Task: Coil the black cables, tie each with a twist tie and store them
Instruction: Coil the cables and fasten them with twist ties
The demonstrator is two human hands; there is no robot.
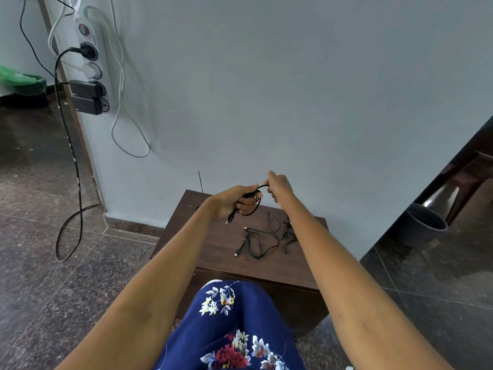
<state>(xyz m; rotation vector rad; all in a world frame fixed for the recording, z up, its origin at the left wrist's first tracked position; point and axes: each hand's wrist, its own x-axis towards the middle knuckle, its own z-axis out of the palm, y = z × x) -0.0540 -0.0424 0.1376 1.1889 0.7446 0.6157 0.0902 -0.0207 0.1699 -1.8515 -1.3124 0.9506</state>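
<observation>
**First cable half-coiled, the rest still loose**

Grey wall and dark stone floor frame a small dark wooden table pushed against the wall, with the person seated in front of it, a blue floral garment filling the lower middle of the view.

Both hands are raised above the table's far edge. The left hand has its fingers curled round a small coil of black cable, one plug end dangling below the fist. The right hand pinches the same cable where it arcs up out of the coil; the fingertips are closed on it, though how tightly is hard to tell.

On the table's right half, nearer the right edge than the left, the remaining black cables lie in a loose tangle, uncoiled and untied. A thin dark strand stands up at the far left corner; whether it is a twist tie cannot be told.

By my reading the task is at an early stage: one cable is being wound, no finished tied bundle is visible, and nothing appears stored. Tying this coil, then coiling, tying and putting away the others, all remains.
</observation>
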